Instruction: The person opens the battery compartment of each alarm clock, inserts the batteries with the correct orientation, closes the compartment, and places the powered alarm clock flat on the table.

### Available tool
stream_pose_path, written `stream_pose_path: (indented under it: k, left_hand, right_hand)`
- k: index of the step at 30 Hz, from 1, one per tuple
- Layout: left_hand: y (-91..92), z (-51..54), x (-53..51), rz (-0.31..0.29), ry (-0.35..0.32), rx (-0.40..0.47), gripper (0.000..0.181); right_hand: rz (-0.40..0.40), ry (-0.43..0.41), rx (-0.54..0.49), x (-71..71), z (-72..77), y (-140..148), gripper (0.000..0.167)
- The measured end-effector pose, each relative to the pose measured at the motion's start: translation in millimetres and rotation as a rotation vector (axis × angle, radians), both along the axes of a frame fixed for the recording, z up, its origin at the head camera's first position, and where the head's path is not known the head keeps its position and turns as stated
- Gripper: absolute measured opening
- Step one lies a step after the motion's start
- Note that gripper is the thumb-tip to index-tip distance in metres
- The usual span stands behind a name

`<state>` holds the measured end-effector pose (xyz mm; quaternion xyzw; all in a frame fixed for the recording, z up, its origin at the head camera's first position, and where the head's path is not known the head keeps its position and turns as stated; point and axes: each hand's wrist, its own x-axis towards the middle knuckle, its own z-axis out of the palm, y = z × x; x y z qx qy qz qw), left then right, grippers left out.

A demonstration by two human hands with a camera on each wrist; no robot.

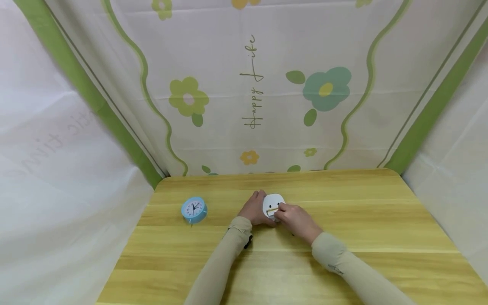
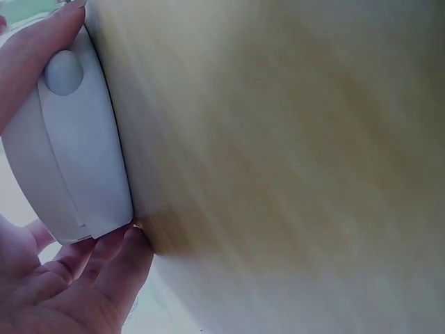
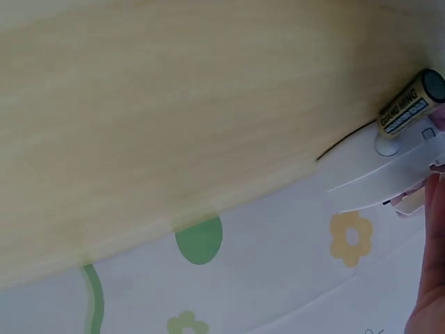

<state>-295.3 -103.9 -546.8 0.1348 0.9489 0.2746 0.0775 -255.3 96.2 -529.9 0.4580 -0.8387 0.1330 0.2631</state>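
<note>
A white rounded device point(image 1: 273, 201) with two black dots and a gold-edged slot on its upper face lies on the wooden table. My left hand point(image 1: 254, 209) wraps round its left side, with thumb and fingers on opposite edges. In the left wrist view, the device's pale side point(image 2: 83, 146) and a round grey foot point(image 2: 64, 72) show between them. The right hand point(image 1: 299, 219) has curled fingers at the slot; their tips are partly hidden. A gold and black battery point(image 3: 409, 108) juts out beside that hand in the right wrist view and seems held in its fingers.
A light blue round alarm clock point(image 1: 194, 209) stands left of the hands on the table point(image 1: 362, 220). Behind the table's far edge hangs a white curtain point(image 1: 228, 55) with flower prints. More white fabric flanks both sides.
</note>
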Motion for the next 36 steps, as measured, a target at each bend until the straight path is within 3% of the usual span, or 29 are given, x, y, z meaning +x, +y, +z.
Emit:
stream_pose_path:
  k: [14,36]
  left_hand:
    - [-0.2,1.1,0.4,-0.007,0.019,-0.021,0.095]
    - [0.5,0.3,-1.0,-0.014,0.022,-0.027,0.095]
  right_hand:
    - [-0.052,0.007,0.06,-3.4,-0.6,-6,0.019]
    - [-0.063,0.052,0.143,-3.0,-1.6,-12,0.016]
